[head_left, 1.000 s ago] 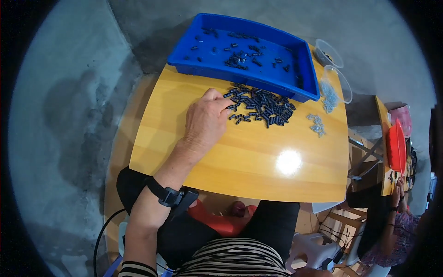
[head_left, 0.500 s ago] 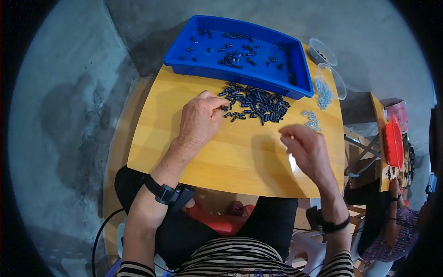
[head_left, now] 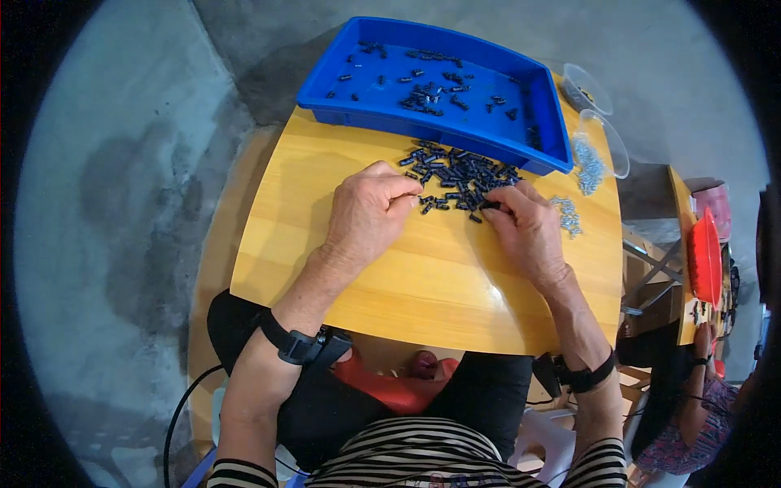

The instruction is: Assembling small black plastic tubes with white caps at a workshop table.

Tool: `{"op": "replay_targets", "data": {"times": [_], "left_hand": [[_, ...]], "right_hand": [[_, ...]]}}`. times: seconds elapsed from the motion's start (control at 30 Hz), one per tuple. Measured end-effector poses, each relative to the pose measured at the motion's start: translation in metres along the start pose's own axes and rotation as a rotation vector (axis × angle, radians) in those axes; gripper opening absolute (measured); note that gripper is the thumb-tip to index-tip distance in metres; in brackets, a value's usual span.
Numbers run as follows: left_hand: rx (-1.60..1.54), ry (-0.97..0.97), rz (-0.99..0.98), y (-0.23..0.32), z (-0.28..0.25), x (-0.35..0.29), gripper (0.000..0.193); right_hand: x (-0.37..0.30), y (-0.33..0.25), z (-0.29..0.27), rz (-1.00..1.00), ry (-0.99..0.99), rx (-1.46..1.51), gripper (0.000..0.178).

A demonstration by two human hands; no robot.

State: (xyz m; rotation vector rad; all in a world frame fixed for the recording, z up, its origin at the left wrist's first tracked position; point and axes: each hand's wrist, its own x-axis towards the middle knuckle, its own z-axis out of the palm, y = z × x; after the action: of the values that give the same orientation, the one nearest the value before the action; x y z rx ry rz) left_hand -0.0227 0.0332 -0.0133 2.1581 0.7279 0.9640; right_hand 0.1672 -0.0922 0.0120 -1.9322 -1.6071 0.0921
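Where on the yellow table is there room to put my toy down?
The wooden table is bare along its near edge, below both wrists, and on its left part, left of the left hand. It is crowded by the blue tray: a pile of small black parts lies there, the right hand is on it, and silver screws lie on the right.

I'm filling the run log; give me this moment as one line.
left hand: pinching a small black part | right hand: fingertips at pile of black parts | blue tray behind pile | wooden table
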Motion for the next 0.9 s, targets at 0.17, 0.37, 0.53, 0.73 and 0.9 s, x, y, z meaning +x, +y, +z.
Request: {"op": "replay_targets", "data": {"times": [0.17,0.37,0.53,0.73,0.9], "left_hand": [[0.030,0.007,0.012,0.002,0.000,-0.001,0.010],[0.044,0.030,0.028,0.003,0.000,-0.003,0.009],[0.014,0.056,0.162,0.026,0.004,-0.009,0.009],[0.061,-0.082,0.293,0.031,0.010,-0.022,0.010],[-0.048,-0.163,0.231,0.035,0.014,-0.025,0.008]], "right_hand": [[-0.003,0.005,0.004,-0.006,0.039,0.031,0.012],[-0.005,0.005,0.004,-0.004,0.048,0.057,0.014],[-0.010,0.001,-0.002,0.025,0.106,0.091,0.017],[-0.041,-0.008,-0.011,0.024,0.016,0.156,0.016],[-0.052,-0.005,-0.004,-0.117,-0.021,0.051,0.009]]}}
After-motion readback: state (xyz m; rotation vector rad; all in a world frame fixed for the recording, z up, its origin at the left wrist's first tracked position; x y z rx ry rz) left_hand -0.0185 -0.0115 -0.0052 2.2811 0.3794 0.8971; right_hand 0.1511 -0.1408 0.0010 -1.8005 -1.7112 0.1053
